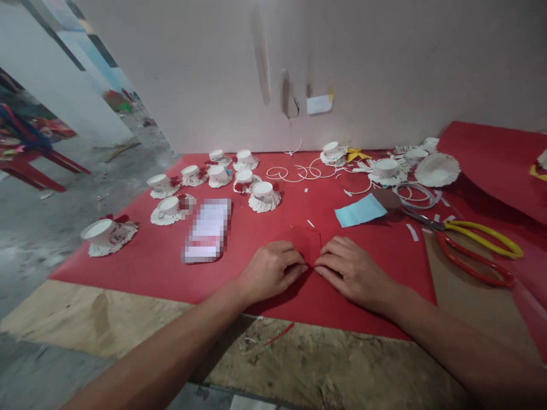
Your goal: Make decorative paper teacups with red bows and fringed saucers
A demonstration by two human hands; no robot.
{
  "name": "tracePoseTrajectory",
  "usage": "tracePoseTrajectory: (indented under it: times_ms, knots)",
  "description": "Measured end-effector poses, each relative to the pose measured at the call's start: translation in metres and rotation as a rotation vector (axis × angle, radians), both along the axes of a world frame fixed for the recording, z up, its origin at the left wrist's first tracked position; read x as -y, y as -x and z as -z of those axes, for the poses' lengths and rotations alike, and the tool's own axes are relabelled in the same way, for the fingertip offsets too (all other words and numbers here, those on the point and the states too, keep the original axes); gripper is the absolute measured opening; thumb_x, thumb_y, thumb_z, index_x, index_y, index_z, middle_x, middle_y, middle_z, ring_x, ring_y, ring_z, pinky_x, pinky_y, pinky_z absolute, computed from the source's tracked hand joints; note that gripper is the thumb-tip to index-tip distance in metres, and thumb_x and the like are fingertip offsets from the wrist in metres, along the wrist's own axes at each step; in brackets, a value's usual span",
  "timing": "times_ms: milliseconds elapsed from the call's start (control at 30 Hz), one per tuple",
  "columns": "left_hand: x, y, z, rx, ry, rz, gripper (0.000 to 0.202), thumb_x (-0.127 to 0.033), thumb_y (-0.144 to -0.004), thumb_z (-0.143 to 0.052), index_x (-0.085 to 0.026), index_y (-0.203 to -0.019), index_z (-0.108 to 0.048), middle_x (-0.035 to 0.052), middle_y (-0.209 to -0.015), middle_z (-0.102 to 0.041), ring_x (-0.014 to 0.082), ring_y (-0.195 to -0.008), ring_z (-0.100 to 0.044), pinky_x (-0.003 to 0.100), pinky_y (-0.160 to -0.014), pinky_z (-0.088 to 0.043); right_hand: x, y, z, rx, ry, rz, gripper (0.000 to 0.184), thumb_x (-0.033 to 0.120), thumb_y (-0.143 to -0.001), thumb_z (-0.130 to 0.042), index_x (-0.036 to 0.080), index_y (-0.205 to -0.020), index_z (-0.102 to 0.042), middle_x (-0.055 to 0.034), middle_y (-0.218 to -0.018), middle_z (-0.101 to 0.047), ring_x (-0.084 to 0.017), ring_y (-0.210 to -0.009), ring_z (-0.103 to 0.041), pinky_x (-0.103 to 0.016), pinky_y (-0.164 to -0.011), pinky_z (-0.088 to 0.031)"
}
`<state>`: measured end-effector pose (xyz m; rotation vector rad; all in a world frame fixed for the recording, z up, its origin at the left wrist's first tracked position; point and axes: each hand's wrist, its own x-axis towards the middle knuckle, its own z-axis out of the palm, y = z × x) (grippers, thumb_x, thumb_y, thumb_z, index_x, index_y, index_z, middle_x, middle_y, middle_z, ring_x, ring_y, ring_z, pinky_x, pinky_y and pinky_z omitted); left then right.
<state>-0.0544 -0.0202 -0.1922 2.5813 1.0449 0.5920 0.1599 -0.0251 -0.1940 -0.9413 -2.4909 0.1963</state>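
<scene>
1. Workpiece: a small red paper piece [308,244] lies on the red sheet [265,285], near its front edge, between the 2 hands. Red on red hides part of its outline; the number of layers cannot be told.
2. Left hand [273,265]: fingers curled, thumb and fingertip closed in a pinch on the near left part of the paper piece.
3. Right hand [352,265]: fingers bent and close together, thumb and fingertip pinched at the near right part. The 2 sets of fingertips are almost touching.
4. Caution, alignment: if the 2 pinches pull unevenly, the paper piece could skew or crease off line.
5. Caution, tearing: if the hands draw apart while both grip firmly, thin paper would probably tear at the pinch.
6. Caution, visibility: the matching red makes an edge easy to misjudge, which could leave a corner out of place.
7. Beyond the right hand: a blue paper [360,211] lies beside a brown disc [388,199]. Scissors [440,226] lie farther right, handles partly over a brown sheet [453,296]. A rightward sweep of the forearm could knock the handles.
8. Beyond the left hand: a pixelated pale rectangular item [207,230], then white paper cups with fringed rims, the nearest cup [264,193] behind the hand. A careless reach could tip it.
9. Base: the wooden surface [102,310] shows along the front.
</scene>
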Motion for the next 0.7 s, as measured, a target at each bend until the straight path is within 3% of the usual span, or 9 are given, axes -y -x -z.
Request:
tracePoseTrajectory:
  times_ms: [300,700]
  knots:
    - [0.001,-0.005,-0.001,-0.009,0.061,-0.089,0.013,-0.024,-0.084,-0.049,-0.018,-0.08,-0.06,0.0017,-0.074,-0.058,0.0133,-0.07,-0.053,0.023,-0.064,-0.038,0.0,0.004,0.001,0.025,0.059,0.049,0.02,0.026,-0.09,-0.046,0.018,-0.08,-0.062,-0.0065,-0.079,-0.058,-0.02,-0.078,-0.049,-0.034,-0.072,-0.037]
    - [0.002,-0.013,-0.002,-0.059,0.084,-0.184,0.011,-0.022,-0.081,-0.049,-0.018,-0.078,-0.059,0.0022,-0.078,-0.062,0.0151,-0.073,-0.055,0.025,-0.065,-0.037,0.003,0.012,-0.003,0.112,0.077,0.187,0.015,0.021,-0.087,-0.049,0.018,-0.077,-0.059,-0.0065,-0.078,-0.058,-0.021,-0.076,-0.048,-0.034,-0.07,-0.034]
